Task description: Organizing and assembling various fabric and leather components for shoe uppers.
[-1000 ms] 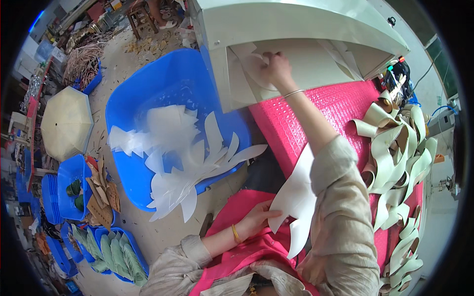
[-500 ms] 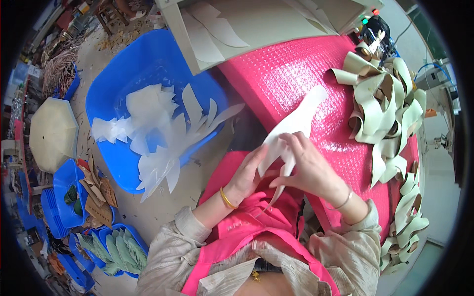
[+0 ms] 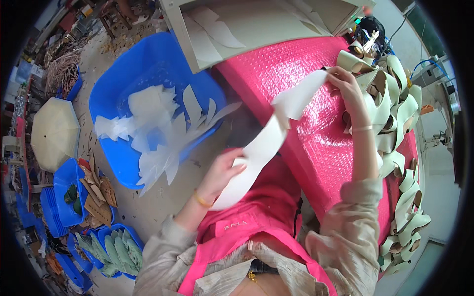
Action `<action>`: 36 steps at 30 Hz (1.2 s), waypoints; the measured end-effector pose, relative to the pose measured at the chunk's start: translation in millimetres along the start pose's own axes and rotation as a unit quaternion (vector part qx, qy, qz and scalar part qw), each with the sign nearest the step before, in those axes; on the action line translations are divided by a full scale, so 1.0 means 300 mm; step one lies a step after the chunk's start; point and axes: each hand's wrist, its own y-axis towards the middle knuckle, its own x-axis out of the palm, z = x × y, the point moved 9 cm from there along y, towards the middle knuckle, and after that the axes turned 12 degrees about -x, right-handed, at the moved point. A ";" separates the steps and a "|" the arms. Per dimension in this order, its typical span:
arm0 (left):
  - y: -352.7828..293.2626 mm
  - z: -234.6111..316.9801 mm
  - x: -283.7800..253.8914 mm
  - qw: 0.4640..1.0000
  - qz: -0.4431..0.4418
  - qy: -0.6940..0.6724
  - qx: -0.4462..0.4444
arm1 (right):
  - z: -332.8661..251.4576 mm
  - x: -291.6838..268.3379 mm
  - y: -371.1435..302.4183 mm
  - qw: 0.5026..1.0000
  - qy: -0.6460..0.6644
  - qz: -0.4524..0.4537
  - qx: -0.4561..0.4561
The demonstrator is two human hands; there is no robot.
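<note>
White, thin and gently curved, the sheet [image 3: 259, 148] spans the person's two hands, running from 7 o'clock up to between 1 and 2. Its lower part lies above the pink apron [image 3: 247, 219], its upper part above the bubble wrap [image 3: 311, 172]. The left hand [image 3: 223, 175], just off centre toward 7 o'clock, grips the lower part by its edge, thumb laid on the face. At 2 o'clock the right hand [image 3: 346, 91] pinches the far tip between thumb and fingers. A notched step breaks the outline midway; it could be one sheet or two lapped, and I cannot tell which.

At 10 o'clock stands a large blue tub [image 3: 116, 66], with white cutouts [image 3: 150, 106] piled in it, some jutting past its rim. A pale box [image 3: 177, 29] with an open front sits at 12 o'clock, more white pieces [image 3: 212, 24] inside. Curled strips [image 3: 387, 111] heap up from 2 to 4 o'clock. A cream umbrella [image 3: 55, 133] is at 9 o'clock, and green leaves [image 3: 121, 251] fill a tub near 8.
</note>
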 end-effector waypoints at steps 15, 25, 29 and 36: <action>-0.112 -0.051 -0.119 0.992 0.113 -0.008 -0.053 | 0.100 0.309 1.073 0.983 -0.098 -0.117 -0.100; -0.043 -0.016 -0.153 0.988 0.111 -0.040 -0.102 | 0.048 0.482 1.041 0.902 -0.224 -0.108 -0.352; -0.039 -0.013 -0.150 0.989 0.094 -0.075 -0.086 | 0.011 0.560 0.978 0.855 -0.273 -0.091 -0.432; -0.018 0.084 -0.126 0.990 0.066 -0.124 -0.030 | -0.123 0.552 0.933 0.734 -0.411 -0.050 -0.538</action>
